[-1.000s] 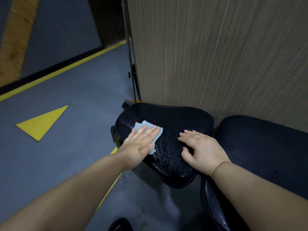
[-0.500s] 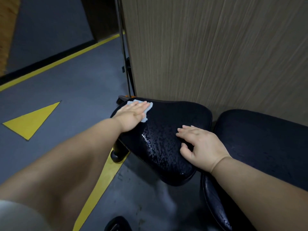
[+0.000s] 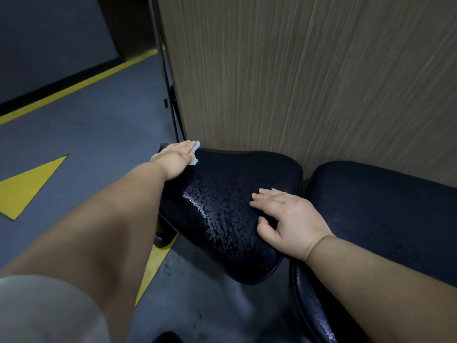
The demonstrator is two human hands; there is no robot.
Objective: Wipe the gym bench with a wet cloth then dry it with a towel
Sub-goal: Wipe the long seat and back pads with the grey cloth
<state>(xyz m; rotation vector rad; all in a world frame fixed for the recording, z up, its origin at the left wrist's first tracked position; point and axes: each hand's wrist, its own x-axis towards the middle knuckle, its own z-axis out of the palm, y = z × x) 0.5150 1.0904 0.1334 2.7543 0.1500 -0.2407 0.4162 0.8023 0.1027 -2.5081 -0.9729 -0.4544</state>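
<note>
The left hand [image 3: 176, 157], fingers straight, presses the pale blue cloth [image 3: 195, 154] on the far left corner of the wet black seat pad [image 3: 222, 209], while the right hand [image 3: 289, 221] rests spread on the pad's right side.

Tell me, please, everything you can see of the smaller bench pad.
The pad is black, glossy and pebbled, vinyl by its look, beaded with water. It lies before the wood-grain panel, beside a larger pad. The left hand presses a pale blue cloth on its far left corner; the right hand rests on its right side.
</note>
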